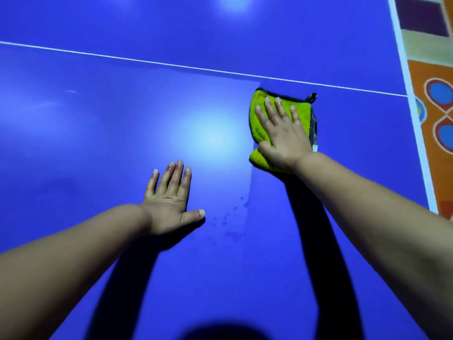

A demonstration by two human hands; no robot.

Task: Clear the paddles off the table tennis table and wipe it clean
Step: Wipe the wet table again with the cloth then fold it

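Note:
The blue table tennis table (pixel 98 133) fills the view, with a thin white line (pixel 171 65) running across it. A yellow-green cloth (pixel 259 123) with a dark edge lies flat on the table at centre right. My right hand (pixel 282 133) presses on it with straight, spread fingers. My left hand (pixel 171 200) rests flat on the bare table nearer to me, fingers straight, holding nothing. A paler wiped patch with a sharp right border lies left of the cloth. No paddle is in view.
The table's white right edge (pixel 411 114) runs down the right side. Beyond it is a patterned floor (pixel 438 119) in orange, blue and purple. A few small drops (pixel 230 214) mark the table beside my left thumb. Light glare sits at the table's middle.

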